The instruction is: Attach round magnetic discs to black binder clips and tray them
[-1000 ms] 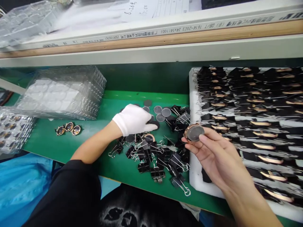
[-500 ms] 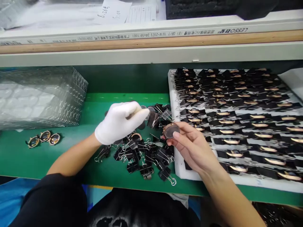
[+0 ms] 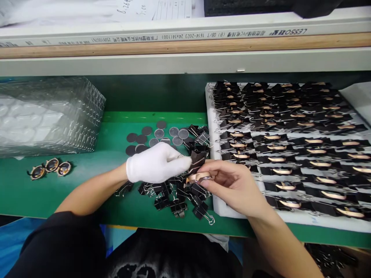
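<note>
My left hand, in a white glove, pinches a black binder clip by its wire handles. Bare fingers of my right hand hold a round gold-rimmed piece, like a watch case, edge-on beneath the clip. Clip and piece meet or nearly meet; exact contact is partly hidden by fingers. Below my gloved hand lies a heap of loose binder clips. Round grey and clear discs are spread on the green mat behind it, some covered by the glove.
At right, a white foam tray bears rows of gold-rimmed pieces gripped by binder clips. Stacked clear plastic trays stand at left. Several round gold-rimmed pieces lie in front of them. A shelf edge spans the back.
My left hand has moved right and down, bringing the binder clip to the round piece. My right hand has turned the piece from face-up to edge-on. More discs now show.
</note>
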{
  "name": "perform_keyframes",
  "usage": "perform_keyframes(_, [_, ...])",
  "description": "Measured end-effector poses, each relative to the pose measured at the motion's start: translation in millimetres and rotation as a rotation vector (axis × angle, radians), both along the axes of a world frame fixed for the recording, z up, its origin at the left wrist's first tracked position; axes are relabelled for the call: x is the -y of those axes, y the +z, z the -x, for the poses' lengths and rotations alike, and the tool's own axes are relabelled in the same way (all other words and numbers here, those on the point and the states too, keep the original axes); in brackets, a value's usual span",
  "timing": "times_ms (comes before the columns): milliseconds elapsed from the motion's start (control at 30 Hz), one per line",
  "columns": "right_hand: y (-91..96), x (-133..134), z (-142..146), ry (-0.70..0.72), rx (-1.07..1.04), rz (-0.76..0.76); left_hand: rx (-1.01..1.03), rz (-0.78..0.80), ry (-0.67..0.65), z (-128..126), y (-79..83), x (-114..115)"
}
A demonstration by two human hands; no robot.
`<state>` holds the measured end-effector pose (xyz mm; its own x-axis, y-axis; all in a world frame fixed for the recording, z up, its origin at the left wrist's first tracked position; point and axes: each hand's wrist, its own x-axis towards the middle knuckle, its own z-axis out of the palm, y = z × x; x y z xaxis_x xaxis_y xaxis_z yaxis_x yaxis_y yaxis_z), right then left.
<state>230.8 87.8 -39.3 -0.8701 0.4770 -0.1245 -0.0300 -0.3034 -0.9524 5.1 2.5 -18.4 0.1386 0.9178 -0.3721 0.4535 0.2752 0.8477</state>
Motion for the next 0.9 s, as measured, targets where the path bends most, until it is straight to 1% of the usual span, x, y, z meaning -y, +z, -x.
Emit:
perform_keyframes(33, [0.5,-0.5,-0.7,0.008,0.015,-0.038,-0.028,0.018,0.016,-1.7,-0.2,0.2])
perform_keyframes(100, [0.0,-1.3,-2.1,0.001,0.051,-0.109,-0.100,-0.022,0.046,-5.1,-1.6,0.9])
perform_keyframes(167, [-1.7,-2.0,-3.1,-0.006,0.071,-0.148,-0.181,-0.135,0.053,-7.2,-4.2,1.7])
perform_keyframes(300, [-3.0,-3.1,-3.7,0.011,0.071,-0.164,-0.332,-0.377,0.020,-8.1,-10.9,3.3])
perform_keyframes(367, [-1.6,-3.4,-4.2,0.025,0.086,-0.175,-0.383,-0.447,0.007,-8.0,-13.2,3.9])
perform_keyframes(433, [0.3,-4.2,-5.5,0.055,0.099,-0.173,-0.404,-0.468,0.003,-7.7,-13.7,4.4])
perform_keyframes(500, [2.1,-6.3,-8.0,0.090,0.096,-0.156,-0.379,-0.459,0.000,-7.2,-12.4,4.7])
perform_keyframes(567, [2.9,-10.6,-11.3,0.072,0.087,-0.156,-0.321,-0.440,0.017,-7.1,-10.0,4.8])
perform_keyframes(600, [2.9,-13.4,-12.8,0.031,0.084,-0.158,-0.293,-0.425,0.031,-7.4,-8.7,4.6])
perform_keyframes(667, [2.0,-19.5,-14.7,-0.107,0.079,-0.133,-0.253,-0.389,0.056,-7.4,-6.3,3.9])
perform_keyframes(733, [0.7,-24.4,-14.6,-0.237,0.089,-0.042,-0.228,-0.355,0.065,-3.5,-3.7,1.9])
perform_keyframes(800, [-0.5,-27.1,-13.0,-0.295,0.114,0.046,-0.222,-0.304,0.076,9.3,-1.0,-2.2])
perform_keyframes(867, [-1.5,-27.4,-11.3,-0.286,0.138,0.059,-0.245,-0.210,0.144,33.8,1.1,-7.8])
perform_keyframes(900, [-2.1,-27.1,-10.9,-0.269,0.146,0.039,-0.267,-0.148,0.205,49.8,1.2,-10.4])
